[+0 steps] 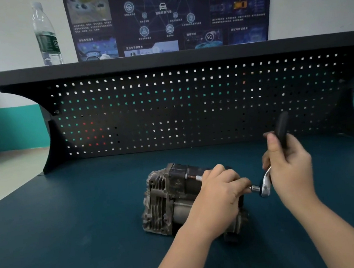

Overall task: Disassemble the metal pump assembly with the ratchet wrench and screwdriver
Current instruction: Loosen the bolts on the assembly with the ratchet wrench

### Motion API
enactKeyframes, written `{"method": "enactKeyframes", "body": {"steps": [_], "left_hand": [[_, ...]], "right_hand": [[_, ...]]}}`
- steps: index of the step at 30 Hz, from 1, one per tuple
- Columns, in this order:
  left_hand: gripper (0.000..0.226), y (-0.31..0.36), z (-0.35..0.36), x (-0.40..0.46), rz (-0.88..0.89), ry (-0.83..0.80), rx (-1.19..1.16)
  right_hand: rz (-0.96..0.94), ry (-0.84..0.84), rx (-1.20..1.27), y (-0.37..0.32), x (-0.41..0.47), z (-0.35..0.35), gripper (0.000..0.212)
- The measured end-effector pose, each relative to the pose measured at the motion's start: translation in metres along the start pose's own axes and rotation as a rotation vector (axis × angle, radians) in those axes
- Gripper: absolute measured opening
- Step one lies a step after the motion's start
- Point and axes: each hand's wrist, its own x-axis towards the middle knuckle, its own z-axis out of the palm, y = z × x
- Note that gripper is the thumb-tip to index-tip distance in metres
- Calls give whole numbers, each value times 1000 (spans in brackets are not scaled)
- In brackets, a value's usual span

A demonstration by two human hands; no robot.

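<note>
Pump (168, 199) sits on the desk (71, 224), a ribbed, grimy metal casting that looks heavy and rigid, unlikely to slide unless the wrench drags it. Over the pump's right half the left hand (219, 193) lies curled, pressing down and steadying the extension bar. Just right of the pump, the right hand (289, 164) grips the black handle of the ratchet wrench (267, 184). The casing's flat ribs look the safest hold; smooth chrome could slip.

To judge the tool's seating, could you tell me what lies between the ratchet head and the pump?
In the head view, a silver socket joins ratchet head to pump, with left-hand fingers over it.
</note>
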Motion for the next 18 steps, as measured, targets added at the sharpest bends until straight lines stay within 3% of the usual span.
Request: {"method": "enactKeyframes", "body": {"steps": [3,11,18], "left_hand": [[9,-2,3,-2,15,10,9],[9,-3,5,-5,12,51,4],[10,-4,5,-3,-11,45,-17]], "right_hand": [[52,46,-19,8,-3,1,30],[247,-24,-76,17,8,3,36],[457,-282,275,14,-1,-24,46]]}}
